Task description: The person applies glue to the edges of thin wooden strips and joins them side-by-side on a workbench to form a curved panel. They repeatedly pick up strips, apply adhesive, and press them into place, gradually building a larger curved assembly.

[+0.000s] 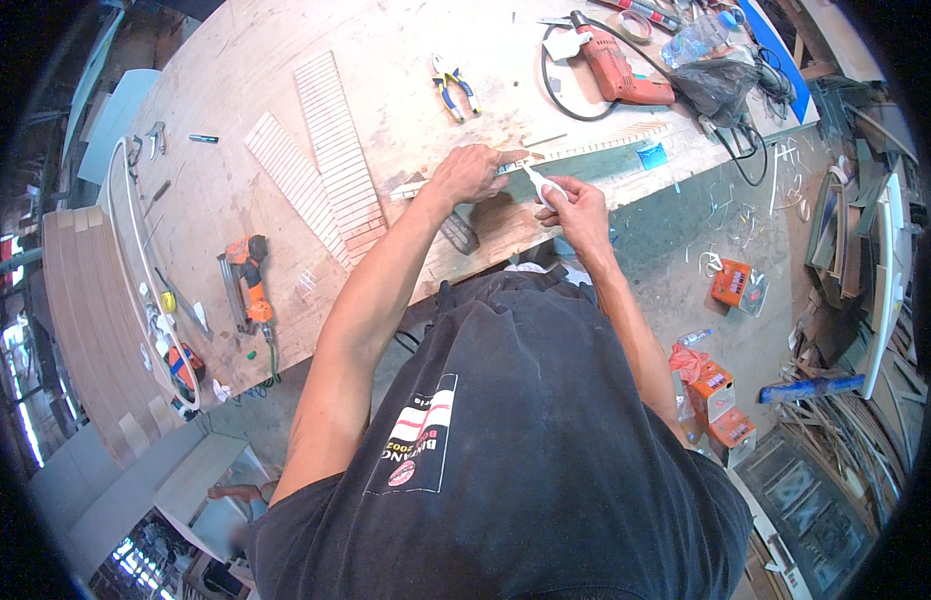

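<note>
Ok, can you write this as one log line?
left hand: on thin strip | right hand: holding white bottle | nearby: pliers, drill

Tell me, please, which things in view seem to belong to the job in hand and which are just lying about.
Seemingly in the job:
- small white tapered squeeze bottle, in the right hand
- long, narrow, pale strip with dark cross lines, at the left hand

Apparently just lying about:
- pliers with blue-and-yellow handles
- red corded power drill
- orange-and-black nail gun

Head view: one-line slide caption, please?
Right hand holds a small white bottle at a narrow strip under the left hand.
</note>
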The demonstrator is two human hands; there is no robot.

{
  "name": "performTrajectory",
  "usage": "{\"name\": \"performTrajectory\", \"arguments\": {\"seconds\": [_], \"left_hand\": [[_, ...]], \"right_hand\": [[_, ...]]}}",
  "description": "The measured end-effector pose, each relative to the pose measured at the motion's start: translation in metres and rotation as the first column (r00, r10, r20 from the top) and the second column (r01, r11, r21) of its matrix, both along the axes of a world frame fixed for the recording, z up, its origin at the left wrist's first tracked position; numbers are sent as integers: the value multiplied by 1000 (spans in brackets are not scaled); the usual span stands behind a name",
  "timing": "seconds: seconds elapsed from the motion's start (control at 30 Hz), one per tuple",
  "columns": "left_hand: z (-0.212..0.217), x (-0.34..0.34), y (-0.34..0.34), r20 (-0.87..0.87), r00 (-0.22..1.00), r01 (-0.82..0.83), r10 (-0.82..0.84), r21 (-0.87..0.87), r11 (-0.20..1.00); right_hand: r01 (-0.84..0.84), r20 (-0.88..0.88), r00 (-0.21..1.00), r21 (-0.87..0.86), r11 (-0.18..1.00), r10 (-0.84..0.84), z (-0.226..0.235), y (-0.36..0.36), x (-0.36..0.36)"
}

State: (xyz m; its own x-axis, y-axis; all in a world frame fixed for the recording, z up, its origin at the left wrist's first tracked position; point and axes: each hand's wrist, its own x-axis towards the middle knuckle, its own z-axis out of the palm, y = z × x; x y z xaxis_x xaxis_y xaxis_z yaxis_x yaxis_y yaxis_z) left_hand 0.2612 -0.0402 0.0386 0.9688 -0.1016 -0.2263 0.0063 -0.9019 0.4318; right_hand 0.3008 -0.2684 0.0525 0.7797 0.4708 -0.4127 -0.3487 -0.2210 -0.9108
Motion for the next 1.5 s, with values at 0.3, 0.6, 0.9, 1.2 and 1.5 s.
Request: {"name": "performTrajectory", "arguments": {"seconds": [0.3, 0.6, 0.9, 1.2, 1.5], "left_hand": [[-1, 1, 8, 5, 999, -39, 40, -111, 993], [-4, -31, 24, 190, 950, -211, 248, -199, 957], [-8, -34, 8, 294, 895, -279, 335, -216, 936], [-16, -33, 5, 354, 863, -301, 361, -212, 930], [-18, -31, 6, 373, 857, -303, 355, -193, 933]], "right_hand": [[45, -14, 999, 18, 999, -44, 5, -8, -4], [-44, -49, 998, 35, 998, 46, 6, 3, -14], [-65, -10, 998, 39, 997, 66, 0, 13, -16], [-69, -20, 997, 32, 997, 69, 1, 14, -17], [-79, -3, 997, 31, 996, 79, 0, 19, -17]]}}
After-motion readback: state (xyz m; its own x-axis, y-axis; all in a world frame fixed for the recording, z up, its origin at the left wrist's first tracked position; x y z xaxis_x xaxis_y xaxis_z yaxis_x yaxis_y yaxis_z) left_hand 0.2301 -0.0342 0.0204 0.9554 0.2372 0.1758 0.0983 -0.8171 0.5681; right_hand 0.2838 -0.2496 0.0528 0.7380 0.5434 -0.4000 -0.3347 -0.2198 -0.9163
